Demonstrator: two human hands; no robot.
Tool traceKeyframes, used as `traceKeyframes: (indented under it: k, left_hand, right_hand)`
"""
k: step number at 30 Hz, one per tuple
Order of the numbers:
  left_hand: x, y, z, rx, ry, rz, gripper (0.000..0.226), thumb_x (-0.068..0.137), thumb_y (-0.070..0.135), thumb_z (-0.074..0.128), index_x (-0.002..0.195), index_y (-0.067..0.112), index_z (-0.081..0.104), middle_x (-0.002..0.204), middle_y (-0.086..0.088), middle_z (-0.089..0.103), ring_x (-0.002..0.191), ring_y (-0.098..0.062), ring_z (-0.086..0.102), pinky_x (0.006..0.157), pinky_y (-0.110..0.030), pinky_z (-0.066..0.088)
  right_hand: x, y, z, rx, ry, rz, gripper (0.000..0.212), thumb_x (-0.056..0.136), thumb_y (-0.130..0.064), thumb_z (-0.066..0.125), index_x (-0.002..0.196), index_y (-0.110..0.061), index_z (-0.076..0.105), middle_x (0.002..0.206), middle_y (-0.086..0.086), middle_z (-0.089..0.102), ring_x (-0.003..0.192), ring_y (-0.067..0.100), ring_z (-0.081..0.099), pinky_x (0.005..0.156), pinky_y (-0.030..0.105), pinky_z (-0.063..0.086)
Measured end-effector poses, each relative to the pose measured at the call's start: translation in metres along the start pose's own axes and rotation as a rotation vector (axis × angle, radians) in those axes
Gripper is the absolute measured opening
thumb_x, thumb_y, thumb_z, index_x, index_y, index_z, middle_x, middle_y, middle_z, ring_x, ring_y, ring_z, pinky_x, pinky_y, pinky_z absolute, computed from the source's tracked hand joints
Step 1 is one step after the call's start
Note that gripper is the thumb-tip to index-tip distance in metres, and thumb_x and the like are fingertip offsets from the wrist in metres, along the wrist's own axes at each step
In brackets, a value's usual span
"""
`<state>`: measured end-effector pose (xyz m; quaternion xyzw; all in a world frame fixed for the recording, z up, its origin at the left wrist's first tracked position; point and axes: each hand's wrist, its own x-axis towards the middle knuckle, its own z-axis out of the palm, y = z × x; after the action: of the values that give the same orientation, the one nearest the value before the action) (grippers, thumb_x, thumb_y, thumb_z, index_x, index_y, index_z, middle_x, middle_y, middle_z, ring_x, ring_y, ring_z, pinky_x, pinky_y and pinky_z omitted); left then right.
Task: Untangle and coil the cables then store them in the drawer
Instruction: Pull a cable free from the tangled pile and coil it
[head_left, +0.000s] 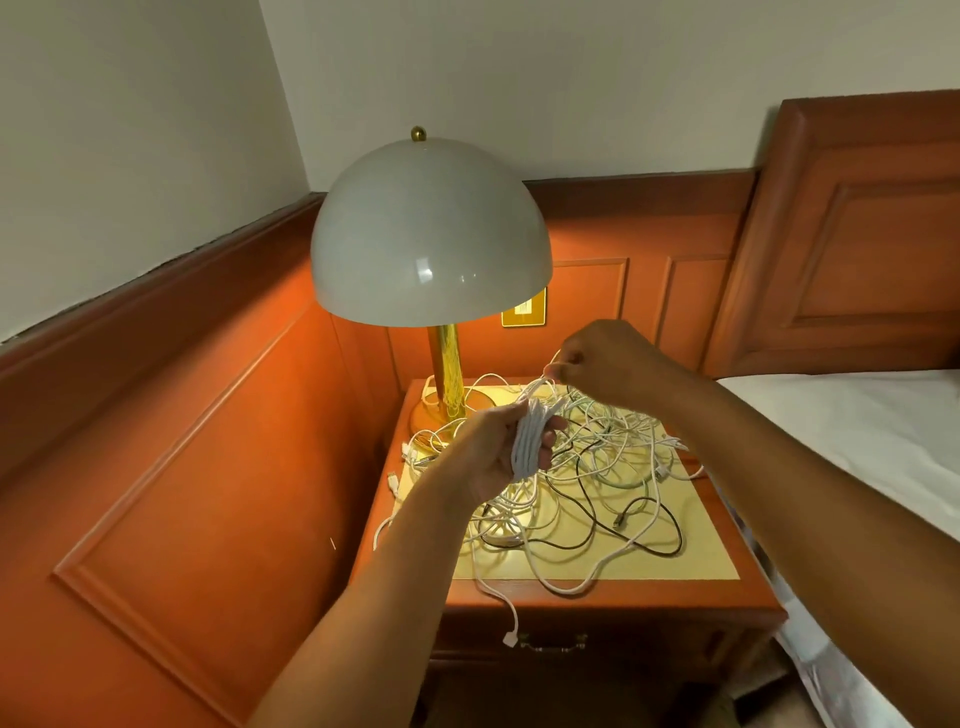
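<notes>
The left hand (496, 447) gripped a white cable coil (530, 441) of several loops wound around its curled fingers, held above the wooden bedside table (597, 597). The right hand (602, 364) was raised just beyond it, its thumb and fingertips pinching a strand of the same white cable (540, 387) that ran down to the coil. Beneath both hands, a tangled heap of white and black cables (597, 493) lay spread over the table's yellow inlaid top, with one white connector end (510, 642) hanging over the front edge beside the brass handle of the closed drawer (553, 644). A lit table lamp with a pale dome shade and brass stem (431, 234) stood at the table's rear left corner. A white-sheeted bed (857, 426) adjoined the table on the right.
</notes>
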<state>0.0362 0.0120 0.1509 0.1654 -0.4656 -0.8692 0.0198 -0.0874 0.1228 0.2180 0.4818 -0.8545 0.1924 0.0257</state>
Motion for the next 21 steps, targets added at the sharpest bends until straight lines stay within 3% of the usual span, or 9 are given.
traceKeyframes:
  k: [2, 5, 9, 12, 13, 15, 17, 19, 21]
  left_hand:
    - [0.006, -0.003, 0.001, -0.115, 0.026, -0.014, 0.036, 0.104, 0.024, 0.030, 0.106, -0.004, 0.052, 0.080, -0.013, 0.062, 0.061, -0.017, 0.059, 0.056, -0.027, 0.051]
    - [0.010, 0.001, 0.004, -0.095, 0.106, 0.035, 0.038, 0.106, 0.025, 0.026, 0.098, -0.001, 0.052, 0.066, -0.010, 0.061, 0.058, -0.017, 0.059, 0.057, -0.027, 0.051]
    - [0.014, 0.008, 0.004, -0.127, 0.150, 0.074, 0.045, 0.106, 0.028, 0.026, 0.107, -0.005, 0.056, 0.075, -0.013, 0.067, 0.070, -0.021, 0.065, 0.069, -0.032, 0.052]
    - [0.012, 0.006, 0.011, -0.169, 0.120, 0.091, 0.044, 0.106, 0.028, 0.026, 0.103, -0.002, 0.057, 0.075, -0.011, 0.064, 0.068, -0.020, 0.062, 0.070, -0.030, 0.049]
    - [0.012, 0.007, 0.012, -0.218, 0.102, 0.113, 0.044, 0.106, 0.028, 0.025, 0.102, -0.002, 0.057, 0.073, -0.009, 0.062, 0.068, -0.019, 0.059, 0.070, -0.028, 0.047]
    - [0.012, 0.012, 0.010, -0.352, 0.099, 0.185, 0.045, 0.105, 0.029, 0.027, 0.101, -0.002, 0.059, 0.072, -0.007, 0.059, 0.067, -0.017, 0.056, 0.069, -0.027, 0.046]
    - [0.011, 0.024, 0.003, -0.392, 0.099, 0.242, 0.044, 0.104, 0.028, 0.031, 0.098, -0.003, 0.062, 0.068, -0.006, 0.060, 0.062, -0.016, 0.056, 0.068, -0.028, 0.045]
    - [0.003, 0.035, 0.000, -0.355, 0.048, 0.256, 0.043, 0.104, 0.027, 0.032, 0.096, -0.002, 0.062, 0.064, -0.004, 0.060, 0.056, -0.015, 0.056, 0.067, -0.027, 0.043]
    - [-0.005, 0.041, 0.001, -0.302, -0.009, 0.242, 0.044, 0.104, 0.028, 0.032, 0.096, -0.003, 0.062, 0.065, -0.004, 0.058, 0.055, -0.014, 0.054, 0.065, -0.025, 0.043]
  right_hand:
    - [-0.013, -0.010, 0.011, 0.020, -0.052, 0.000, 0.029, 0.096, -0.024, 0.055, 0.087, -0.002, 0.072, 0.088, 0.014, 0.069, 0.079, 0.025, 0.061, 0.064, 0.030, 0.041]
    - [-0.039, -0.019, 0.035, 0.190, -0.059, 0.032, 0.023, 0.096, -0.014, 0.050, 0.095, 0.001, 0.068, 0.083, 0.013, 0.064, 0.062, 0.013, 0.048, 0.054, 0.024, 0.032]
    - [-0.075, -0.029, 0.074, 0.556, 0.063, 0.137, 0.029, 0.092, -0.002, 0.050, 0.117, -0.012, 0.062, 0.077, 0.013, 0.065, 0.049, 0.010, 0.048, 0.049, 0.023, 0.039]
    - [-0.088, -0.031, 0.089, 0.915, 0.083, 0.257, 0.014, 0.096, -0.008, 0.052, 0.102, -0.012, 0.065, 0.074, 0.014, 0.068, 0.047, 0.014, 0.054, 0.053, 0.029, 0.047]
    - [-0.090, -0.029, 0.092, 0.999, 0.056, 0.279, 0.015, 0.098, -0.016, 0.054, 0.093, -0.009, 0.066, 0.070, 0.014, 0.067, 0.048, 0.016, 0.055, 0.057, 0.030, 0.049]
    - [-0.095, -0.025, 0.100, 1.036, -0.071, 0.289, 0.043, 0.098, -0.037, 0.053, 0.075, -0.003, 0.065, 0.055, 0.014, 0.061, 0.047, 0.019, 0.054, 0.067, 0.021, 0.052]
    - [-0.099, -0.018, 0.110, 1.066, -0.198, 0.295, 0.053, 0.097, -0.046, 0.049, 0.070, -0.003, 0.065, 0.045, 0.009, 0.050, 0.042, 0.017, 0.045, 0.074, 0.020, 0.049]
    - [-0.099, -0.007, 0.119, 1.193, -0.266, 0.288, 0.042, 0.100, -0.033, 0.048, 0.079, -0.002, 0.066, 0.048, 0.002, 0.043, 0.045, 0.013, 0.038, 0.063, 0.029, 0.046]
    - [-0.093, 0.006, 0.121, 1.240, -0.300, 0.292, 0.028, 0.102, -0.014, 0.045, 0.091, 0.000, 0.067, 0.057, -0.001, 0.041, 0.051, 0.010, 0.037, 0.055, 0.027, 0.040]
